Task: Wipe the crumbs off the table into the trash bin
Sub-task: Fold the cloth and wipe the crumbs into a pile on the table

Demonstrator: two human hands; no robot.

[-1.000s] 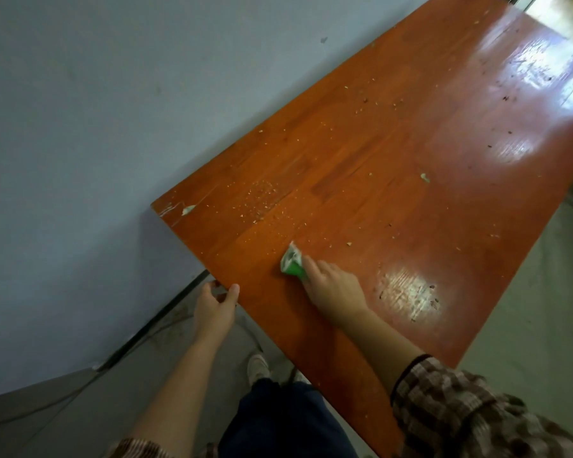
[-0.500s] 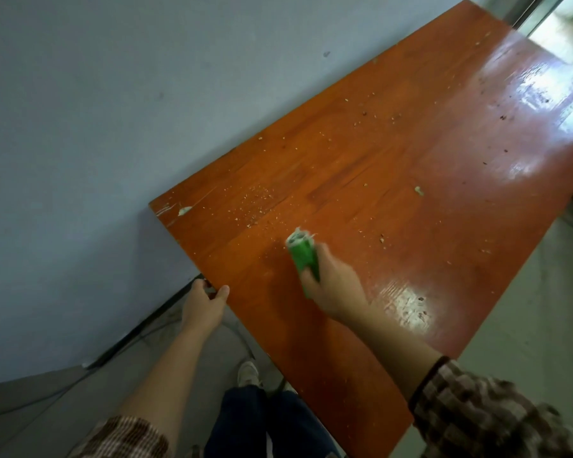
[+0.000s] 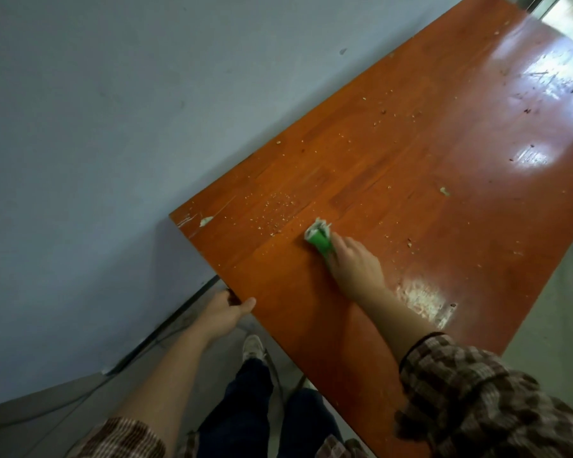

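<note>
Crumbs (image 3: 272,209) lie thickest near the table's (image 3: 444,226) wall-side corner, the one closest to us in the head view. We see thinner specks trailing along the wall edge toward the far, glossy end. Just beside that thick patch, the right hand (image 3: 354,266) presses a green cloth (image 3: 319,238) against the wood. Its fingers are curled over the wad, whose pale frayed tip pokes out toward the crumbs. The left hand (image 3: 220,314) clasps the table's short near edge, thumb on top and fingers tucked underneath, well apart from the cloth. We make out a plaid sleeve (image 3: 477,391) on the right arm, dark trousers (image 3: 245,408) and a pale shoe (image 3: 252,347) below that edge, and a blue-grey wall (image 3: 113,127) along the table's long side.
</note>
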